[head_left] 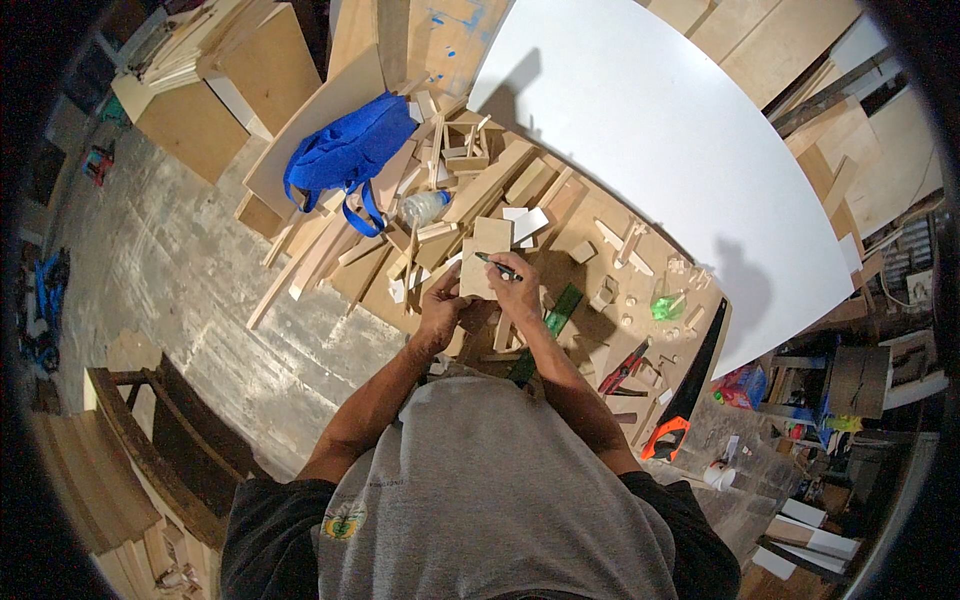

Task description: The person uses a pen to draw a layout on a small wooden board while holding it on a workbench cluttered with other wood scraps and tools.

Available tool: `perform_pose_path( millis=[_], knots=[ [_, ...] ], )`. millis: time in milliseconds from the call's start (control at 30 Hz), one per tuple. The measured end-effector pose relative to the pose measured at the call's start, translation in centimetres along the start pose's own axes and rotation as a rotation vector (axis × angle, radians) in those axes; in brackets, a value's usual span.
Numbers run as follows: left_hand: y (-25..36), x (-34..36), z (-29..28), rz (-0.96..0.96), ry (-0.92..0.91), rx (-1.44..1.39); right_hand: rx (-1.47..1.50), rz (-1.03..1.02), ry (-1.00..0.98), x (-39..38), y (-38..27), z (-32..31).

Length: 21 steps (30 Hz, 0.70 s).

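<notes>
A small flat piece of light wood (482,275) is gripped along its left edge by my left hand (440,308), whose fingers close round it. My right hand (516,292) pinches a dark green marker (498,266), its tip over the wood's face. A second small wooden block (492,235) lies at or behind the far end of that piece; whether they are joined I cannot tell. Beside my right forearm is a green strip (564,310), partly covered by the arm. Farther right lie a red-handled tool (625,368) and a handsaw with an orange handle (665,438).
Wood offcuts (505,190) crowd the worktable, with a clear plastic bottle (422,207) among them. A blue bag (350,150) lies at the far left. A green see-through container (667,304) stands near small wooden bits. Behind is a large white board (660,130).
</notes>
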State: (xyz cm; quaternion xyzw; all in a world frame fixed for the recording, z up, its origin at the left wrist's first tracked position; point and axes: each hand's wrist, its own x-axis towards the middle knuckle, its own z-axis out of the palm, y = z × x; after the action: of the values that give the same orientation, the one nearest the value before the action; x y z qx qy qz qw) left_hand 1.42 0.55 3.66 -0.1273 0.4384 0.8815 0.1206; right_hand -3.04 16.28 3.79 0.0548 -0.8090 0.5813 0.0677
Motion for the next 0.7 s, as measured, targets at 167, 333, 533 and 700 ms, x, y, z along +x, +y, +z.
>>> perform_pose_path(
  millis=[167, 333, 533, 700],
  knots=[
    [0.2, -0.1, 0.2, 0.003, -0.002, 0.026, 0.119, 0.129, 0.0, 0.4, -1.2, 0.0],
    [0.2, -0.2, 0.1, 0.007, 0.008, 0.011, 0.138, 0.188, -0.014, 0.8, -2.2, -0.2],
    [0.2, -0.1, 0.2, 0.0, 0.017, -0.002, 0.102, 0.212, -0.008, 1.3, -1.7, -0.2],
    [0.1, -0.1, 0.0, 0.017, 0.005, -0.001, 0.095, 0.217, -0.012, 1.4, -2.4, -0.3]
  ],
)
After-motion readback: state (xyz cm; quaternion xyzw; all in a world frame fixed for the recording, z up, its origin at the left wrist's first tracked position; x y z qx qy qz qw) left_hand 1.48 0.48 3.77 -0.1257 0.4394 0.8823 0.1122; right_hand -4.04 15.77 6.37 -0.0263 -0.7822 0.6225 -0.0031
